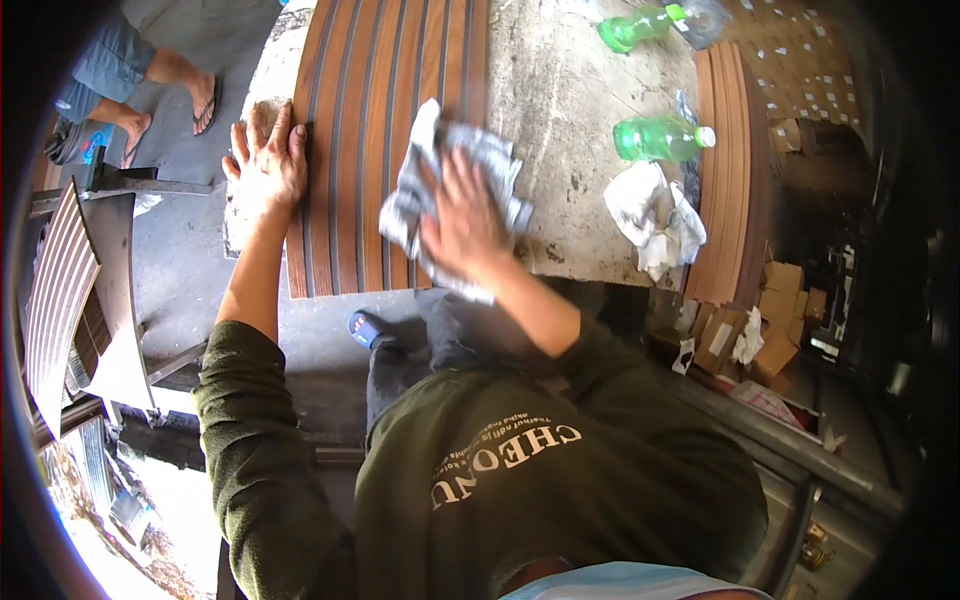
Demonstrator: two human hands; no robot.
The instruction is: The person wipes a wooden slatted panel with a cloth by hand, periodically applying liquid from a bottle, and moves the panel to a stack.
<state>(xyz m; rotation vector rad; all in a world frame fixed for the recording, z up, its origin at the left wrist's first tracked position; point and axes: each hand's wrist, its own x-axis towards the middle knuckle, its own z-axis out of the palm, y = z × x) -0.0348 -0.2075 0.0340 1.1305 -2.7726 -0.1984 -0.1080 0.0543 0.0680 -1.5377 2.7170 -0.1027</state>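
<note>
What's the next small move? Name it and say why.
Probably slide the gray cloth leftward across the slatted wood-grain panel: the right hand has it over the right side, leaving the left side uncovered, while the left hand rests at the panel's left edge.

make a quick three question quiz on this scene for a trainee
1. How many green bottles show?
2. True or false: the left hand is on the cloth.
3. Fill in: the white rag lies to the ____ of the striped panel in this view.

Key
1. Two.
2. False: the right hand is on the cloth; the left hand is by the panel's left edge.
3. Right.
</note>
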